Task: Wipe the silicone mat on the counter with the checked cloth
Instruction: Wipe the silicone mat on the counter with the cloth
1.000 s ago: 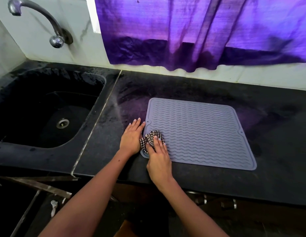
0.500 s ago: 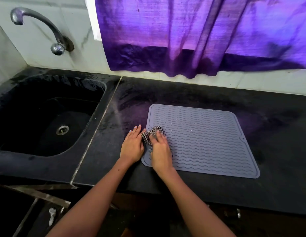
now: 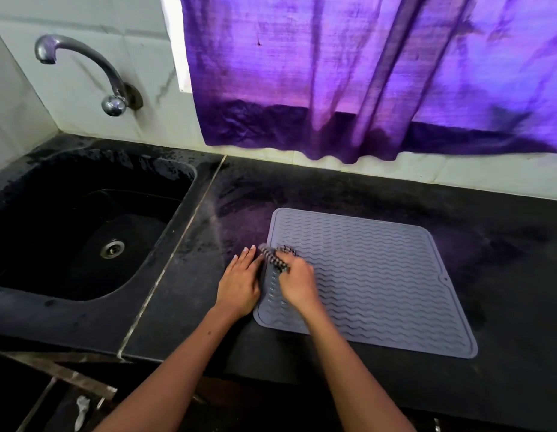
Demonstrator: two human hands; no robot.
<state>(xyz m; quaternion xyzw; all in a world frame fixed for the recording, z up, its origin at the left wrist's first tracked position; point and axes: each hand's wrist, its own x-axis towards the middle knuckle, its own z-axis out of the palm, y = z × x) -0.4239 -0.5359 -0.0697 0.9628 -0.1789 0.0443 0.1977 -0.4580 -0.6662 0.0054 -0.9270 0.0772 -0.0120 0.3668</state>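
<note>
Two hands (image 3: 240, 283) crowd mat's (image 3: 380, 275) left edge.

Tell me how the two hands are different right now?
The left hand lies flat with straight fingers, on the counter at the mat's left edge; the right hand is curled round the cloth. The left hand holds nothing; the right grips the cloth on the mat. Both are bare and sit side by side.

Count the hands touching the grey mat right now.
2. The left hand lies flat at the grey wavy-ribbed silicone mat's left edge; the right hand grips the checked cloth on it.
</note>
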